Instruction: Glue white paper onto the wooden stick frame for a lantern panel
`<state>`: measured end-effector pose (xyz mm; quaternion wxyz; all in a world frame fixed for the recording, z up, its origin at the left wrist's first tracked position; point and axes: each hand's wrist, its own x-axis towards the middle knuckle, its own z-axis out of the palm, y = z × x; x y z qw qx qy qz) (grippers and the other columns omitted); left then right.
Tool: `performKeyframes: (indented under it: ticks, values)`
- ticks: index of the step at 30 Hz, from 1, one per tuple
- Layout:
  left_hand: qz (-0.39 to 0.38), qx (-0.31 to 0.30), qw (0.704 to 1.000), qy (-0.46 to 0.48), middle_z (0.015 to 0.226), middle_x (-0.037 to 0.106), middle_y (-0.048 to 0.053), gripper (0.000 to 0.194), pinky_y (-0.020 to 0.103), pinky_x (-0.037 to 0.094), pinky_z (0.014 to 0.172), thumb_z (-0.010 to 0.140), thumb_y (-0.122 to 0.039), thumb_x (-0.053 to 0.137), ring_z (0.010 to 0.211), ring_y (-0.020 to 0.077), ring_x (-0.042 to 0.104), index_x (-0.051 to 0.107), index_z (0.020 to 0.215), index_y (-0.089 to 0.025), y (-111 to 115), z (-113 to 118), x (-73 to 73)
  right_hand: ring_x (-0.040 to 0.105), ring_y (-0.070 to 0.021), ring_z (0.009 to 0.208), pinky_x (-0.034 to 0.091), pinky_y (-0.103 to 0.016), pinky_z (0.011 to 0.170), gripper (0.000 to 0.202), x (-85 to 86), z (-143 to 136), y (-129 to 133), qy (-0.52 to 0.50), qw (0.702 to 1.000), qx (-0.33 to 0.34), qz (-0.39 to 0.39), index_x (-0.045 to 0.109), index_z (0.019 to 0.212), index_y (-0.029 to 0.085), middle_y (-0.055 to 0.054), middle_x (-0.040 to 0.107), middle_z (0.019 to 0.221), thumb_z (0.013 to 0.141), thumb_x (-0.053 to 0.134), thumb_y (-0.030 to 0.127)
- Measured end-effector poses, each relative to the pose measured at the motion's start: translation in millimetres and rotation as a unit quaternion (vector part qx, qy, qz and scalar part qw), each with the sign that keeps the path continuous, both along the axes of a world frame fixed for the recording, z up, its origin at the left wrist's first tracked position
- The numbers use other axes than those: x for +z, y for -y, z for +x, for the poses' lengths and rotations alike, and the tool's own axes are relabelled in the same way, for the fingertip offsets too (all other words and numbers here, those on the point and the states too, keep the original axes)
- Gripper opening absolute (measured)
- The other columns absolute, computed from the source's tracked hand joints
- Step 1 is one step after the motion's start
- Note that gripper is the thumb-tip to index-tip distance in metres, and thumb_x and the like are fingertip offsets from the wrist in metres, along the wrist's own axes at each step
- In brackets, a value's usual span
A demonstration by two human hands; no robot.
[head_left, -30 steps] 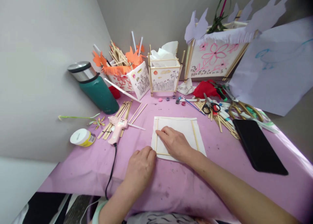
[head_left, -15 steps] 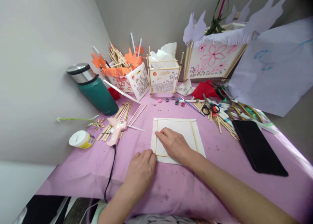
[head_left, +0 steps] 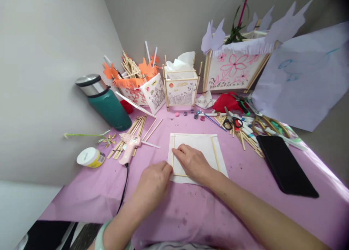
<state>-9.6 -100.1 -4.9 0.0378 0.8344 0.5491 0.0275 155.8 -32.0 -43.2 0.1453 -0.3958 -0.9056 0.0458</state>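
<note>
A white sheet (head_left: 201,159) lies flat on the table with thin wooden sticks along its four sides, forming a square frame. My right hand (head_left: 192,162) rests over its left half, fingers curled together and pressing on the left wooden stick (head_left: 173,162). At the near left corner, my left hand (head_left: 155,179) is closed on the sheet's edge, its fingertips partly hidden. The top edge of the sheet is folded over the far stick.
Left of the sheet lie a pink glue gun (head_left: 131,148), bundled sticks (head_left: 140,124), a glue jar (head_left: 90,157) and a green bottle (head_left: 109,106). On the right are black-handled scissors (head_left: 231,123) and a black phone (head_left: 286,166). Decorated paper boxes (head_left: 181,92) stand behind.
My left hand has turned and its fingers have shifted slightly up along the sheet's left corner. My right hand keeps its place on the stick. The view has moved slightly.
</note>
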Motion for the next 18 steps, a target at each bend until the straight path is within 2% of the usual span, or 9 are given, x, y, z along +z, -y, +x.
performKeyframes:
  ticks: [3, 6, 11, 15, 18]
  values:
    - [0.078, -0.016, 0.997, 0.017, 0.113, 0.063, 0.012, 0.032, 0.040, 0.046, 0.086, 0.087, -0.007, 0.039, 0.103, 0.0242, 0.058, 0.053, 0.116, -0.013, -24.8, 1.4, -1.1, 0.051, -0.0173, 0.084, 0.039, -0.027, 0.066, 0.018, 1.0, -0.4, 0.1, -0.007, 1.000, 0.001, -0.006, 0.058, 0.105, 0.017, -0.006, 0.057, 0.095, 0.091, 0.048, 0.014]
    - [0.111, -0.015, 0.993, -0.025, 0.129, 0.056, 0.018, 0.046, 0.051, 0.036, 0.102, 0.085, -0.004, 0.038, 0.127, 0.0295, 0.044, 0.043, 0.131, -0.006, -42.6, 4.2, -10.9, 0.051, -0.0169, 0.083, 0.041, -0.027, 0.069, 0.018, 1.4, -1.0, -0.3, -0.007, 1.000, -0.001, -0.004, 0.058, 0.106, 0.016, -0.007, 0.058, 0.094, 0.093, 0.046, 0.015]
    - [0.102, 0.003, 0.992, -0.077, 0.127, 0.058, 0.018, 0.038, 0.055, 0.025, 0.110, 0.088, -0.007, 0.037, 0.133, 0.0307, 0.039, 0.053, 0.122, -0.006, -53.0, 5.6, -18.4, 0.051, -0.0166, 0.083, 0.041, -0.027, 0.070, 0.019, 0.4, -2.0, -1.4, -0.010, 1.000, -0.001, -0.004, 0.057, 0.108, 0.016, -0.007, 0.057, 0.093, 0.094, 0.045, 0.016]
    - [0.104, -0.019, 0.991, -0.078, 0.140, 0.048, 0.016, 0.045, 0.058, 0.023, 0.110, 0.089, -0.008, 0.036, 0.138, 0.0306, 0.031, 0.047, 0.132, -0.009, -60.1, 2.8, -18.5, 0.051, -0.0172, 0.085, 0.041, -0.028, 0.071, 0.017, -0.2, -2.1, -2.1, -0.009, 1.000, 0.001, -0.005, 0.058, 0.104, 0.015, -0.007, 0.057, 0.093, 0.094, 0.045, 0.016]
    - [0.092, -0.031, 0.991, -0.090, 0.138, 0.051, 0.016, 0.045, 0.060, 0.024, 0.110, 0.088, -0.008, 0.035, 0.137, 0.0314, 0.033, 0.049, 0.131, -0.009, -63.8, -0.4, -18.6, 0.051, -0.0175, 0.084, 0.041, -0.028, 0.070, 0.020, 0.5, -1.2, -2.2, -0.009, 1.000, 0.001, -0.005, 0.057, 0.109, 0.017, -0.006, 0.057, 0.093, 0.093, 0.045, 0.014]
